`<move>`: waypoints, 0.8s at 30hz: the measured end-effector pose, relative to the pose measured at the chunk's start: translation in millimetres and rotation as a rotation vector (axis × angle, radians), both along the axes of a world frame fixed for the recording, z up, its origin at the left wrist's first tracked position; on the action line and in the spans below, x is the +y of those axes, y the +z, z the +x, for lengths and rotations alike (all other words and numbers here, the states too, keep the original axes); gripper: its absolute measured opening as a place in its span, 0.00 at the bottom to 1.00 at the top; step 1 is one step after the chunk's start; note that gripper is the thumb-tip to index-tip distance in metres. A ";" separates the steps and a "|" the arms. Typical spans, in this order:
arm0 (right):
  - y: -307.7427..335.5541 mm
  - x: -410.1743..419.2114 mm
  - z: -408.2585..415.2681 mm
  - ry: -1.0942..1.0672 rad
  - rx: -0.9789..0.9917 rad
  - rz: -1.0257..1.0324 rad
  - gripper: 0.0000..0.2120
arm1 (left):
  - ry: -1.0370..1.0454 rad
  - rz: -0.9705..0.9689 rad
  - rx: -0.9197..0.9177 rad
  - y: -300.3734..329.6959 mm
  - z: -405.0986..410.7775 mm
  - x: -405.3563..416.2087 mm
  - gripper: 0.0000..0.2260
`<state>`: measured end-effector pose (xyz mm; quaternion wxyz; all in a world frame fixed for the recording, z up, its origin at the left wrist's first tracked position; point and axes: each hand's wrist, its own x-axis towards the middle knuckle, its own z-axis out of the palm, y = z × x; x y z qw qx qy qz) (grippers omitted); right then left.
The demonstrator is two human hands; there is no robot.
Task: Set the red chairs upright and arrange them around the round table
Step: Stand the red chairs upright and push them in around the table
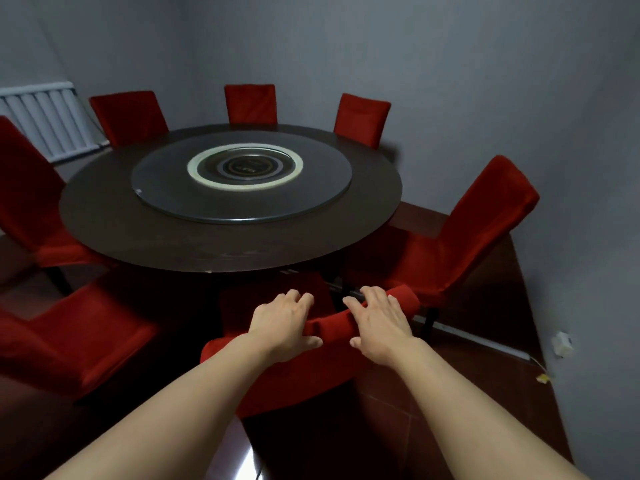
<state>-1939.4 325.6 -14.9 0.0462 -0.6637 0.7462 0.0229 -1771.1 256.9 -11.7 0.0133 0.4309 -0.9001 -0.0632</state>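
A dark round table [138,233] with a grey turntable [311,199] fills the middle. Right below me stands a red chair [332,327], its seat tucked toward the table's near edge. My left hand [282,323] and my right hand [379,322] both grip the top of its backrest, fingers curled over the front and thumbs behind. Other red chairs stand upright around the table: one at the near left [86,344], one at the left [24,199], one at the right [460,237], and three at the far side, the middle one [251,103] facing me.
Grey walls close in behind and on the right. A white radiator [48,119] hangs at the far left. On the dark red floor by the right wall lie a white strip [485,342], a small white box [561,342] and a yellow scrap [542,378].
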 end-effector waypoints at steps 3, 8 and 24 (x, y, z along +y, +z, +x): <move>8.4 8.2 -20.1 0.070 -0.006 -0.004 0.33 | 0.081 -0.004 -0.009 11.8 -12.3 16.0 0.29; 27.4 32.6 -64.3 0.188 -0.012 -0.030 0.33 | 0.245 -0.019 -0.021 28.8 -42.2 58.9 0.30; 75.6 61.2 -184.3 0.225 -0.086 -0.137 0.36 | 0.378 -0.038 -0.008 81.9 -152.5 99.6 0.30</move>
